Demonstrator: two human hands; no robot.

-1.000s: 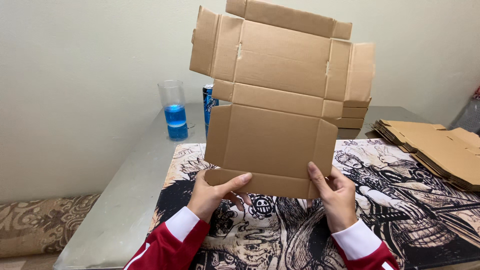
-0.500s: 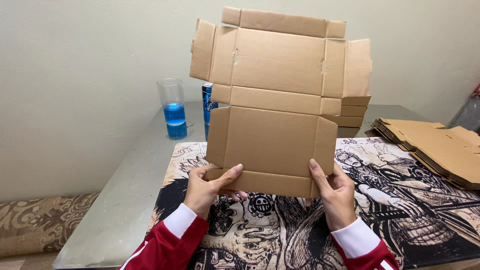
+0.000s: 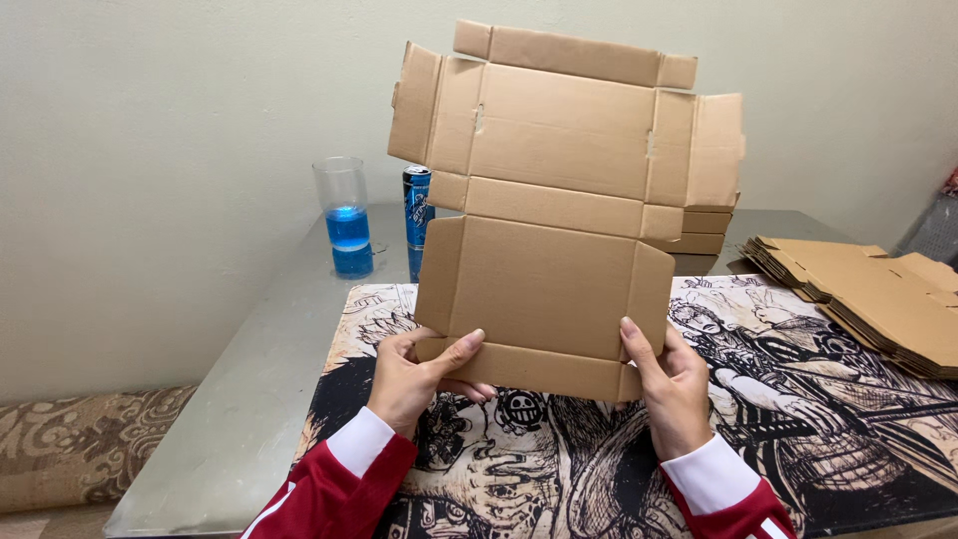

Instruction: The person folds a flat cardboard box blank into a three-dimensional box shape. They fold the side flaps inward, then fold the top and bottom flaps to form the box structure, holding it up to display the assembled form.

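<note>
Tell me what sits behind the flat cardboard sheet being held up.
Behind the unfolded cardboard box blank, a blue drink can peeks out at its left edge and folded boxes at its right. Whatever stands directly behind its middle is covered.

You have a single view, taken from the camera on your head, so there is no second view to overlap with it. It looks forward and slightly down over your forearms, close enough that your left hand [image 3: 417, 374] and right hand [image 3: 671, 384] sit low in the middle of the picture, with the sleeves cut off by the bottom edge. The flat cardboard sheet [image 3: 559, 210] you hold upright above your hands fills the centre and blocks what lies straight beyond them. Past your hands the view reaches the grey table [image 3: 254, 399] and ends at the wall [image 3: 170, 110] behind it.
</note>
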